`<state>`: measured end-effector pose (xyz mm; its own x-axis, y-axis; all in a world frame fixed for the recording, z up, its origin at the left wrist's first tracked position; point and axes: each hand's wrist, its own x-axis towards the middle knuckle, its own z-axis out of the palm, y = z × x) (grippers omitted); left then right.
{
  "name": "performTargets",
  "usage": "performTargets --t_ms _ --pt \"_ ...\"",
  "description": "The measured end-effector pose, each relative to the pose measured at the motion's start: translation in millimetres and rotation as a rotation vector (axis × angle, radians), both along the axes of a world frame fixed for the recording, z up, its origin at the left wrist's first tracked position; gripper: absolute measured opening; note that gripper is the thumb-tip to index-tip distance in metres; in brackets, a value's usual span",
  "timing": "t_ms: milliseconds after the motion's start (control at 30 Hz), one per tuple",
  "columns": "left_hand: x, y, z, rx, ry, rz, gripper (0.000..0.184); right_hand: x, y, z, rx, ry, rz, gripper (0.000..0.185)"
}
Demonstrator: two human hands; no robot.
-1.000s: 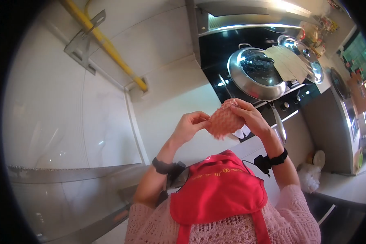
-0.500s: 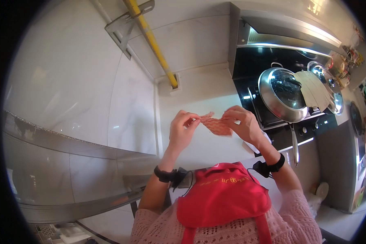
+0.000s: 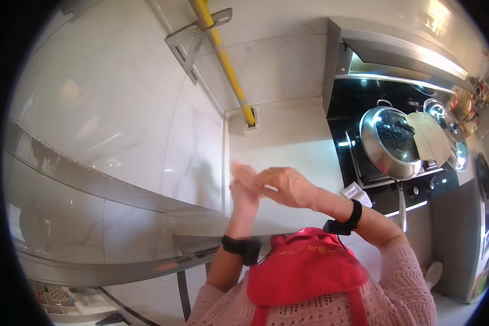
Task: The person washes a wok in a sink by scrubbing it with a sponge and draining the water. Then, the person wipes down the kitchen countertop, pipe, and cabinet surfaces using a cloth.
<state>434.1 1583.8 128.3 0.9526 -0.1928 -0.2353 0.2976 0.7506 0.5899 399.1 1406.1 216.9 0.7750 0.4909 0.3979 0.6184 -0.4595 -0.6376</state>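
My left hand (image 3: 243,178) is raised over the pale counter (image 3: 288,155), with its fingers smeared by motion. My right hand (image 3: 285,186) reaches across to it, fingers bent and pressed together at the base of the left hand. Whatever the right fingers pinch is hidden. The crinkled reddish-pink piece from the earlier view cannot be made out now. Black bands with small boxes sit on the left wrist (image 3: 242,249) and the right wrist (image 3: 345,217).
To the right, a lidded steel pan (image 3: 388,144) with a long handle stands on the black stove (image 3: 358,168). A wooden board (image 3: 430,138) leans between it and another lidded pot (image 3: 453,127). A white cloth (image 3: 356,194) lies by the stove. A yellow pipe (image 3: 225,60) runs along the wall.
My right hand has moved left onto my left hand. The reddish-pink piece stretched between both hands no longer shows. The camera view has shifted slightly.
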Motion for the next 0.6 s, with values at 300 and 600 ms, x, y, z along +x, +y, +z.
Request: performTargets --t_ms 300,600 --pt "-10 15 -17 -0.115 0.021 -0.12 0.044 -3 6 -27 0.118 0.29 0.223 0.02" --pt "43 28 -3 0.041 -0.258 0.059 0.04 76 -100 -177 -0.073 0.305 -0.593 0.035"
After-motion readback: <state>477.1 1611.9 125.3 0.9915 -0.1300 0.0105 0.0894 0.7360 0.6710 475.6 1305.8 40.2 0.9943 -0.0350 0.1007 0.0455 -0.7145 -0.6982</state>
